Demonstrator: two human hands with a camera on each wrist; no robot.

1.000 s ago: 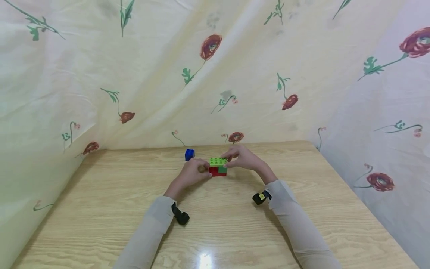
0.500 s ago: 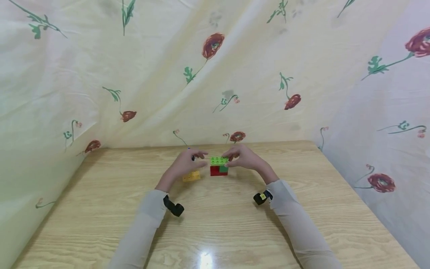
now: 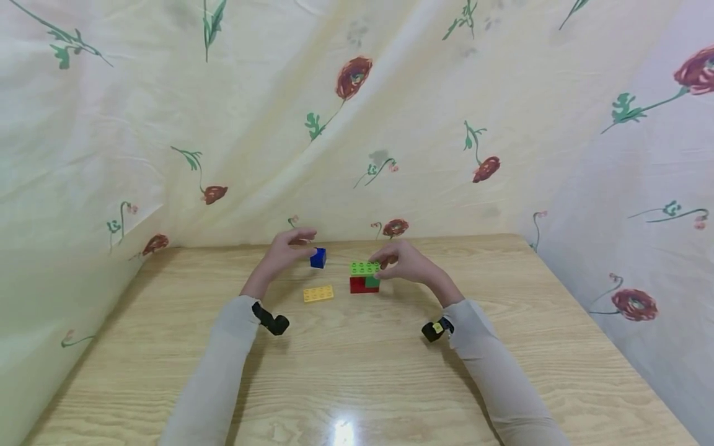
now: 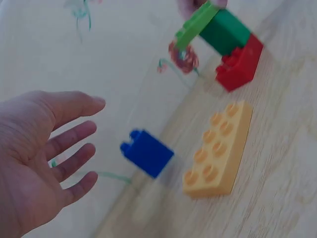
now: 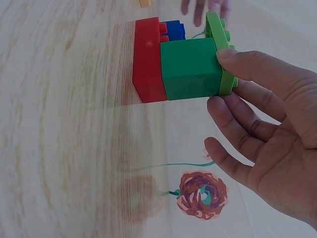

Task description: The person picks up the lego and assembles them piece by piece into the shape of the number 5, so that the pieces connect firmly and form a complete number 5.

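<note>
A toy-brick stack stands on the table: a red brick (image 5: 148,59) at the bottom, a dark green brick (image 5: 190,69) on one end of it, a light green plate (image 3: 365,268) on top. My right hand (image 3: 407,263) pinches the plate's edge between thumb and fingers, as the right wrist view shows. Beside a blue brick (image 4: 148,153) my left hand (image 3: 283,253) hovers with fingers spread, holding nothing. In the head view its fingertips overlap the blue brick, but the left wrist view shows a gap. A yellow brick (image 4: 218,153) lies studs up, left of the stack.
The wooden table (image 3: 357,359) ends at the back against a flowered cloth (image 3: 268,124), which also hangs at both sides. The blue brick stands close to that back edge. A small black camera is strapped to each wrist.
My left hand has let go of the yellow brick beside the stack and moved left and back toward the blue brick. My right hand stays at the light green plate.
</note>
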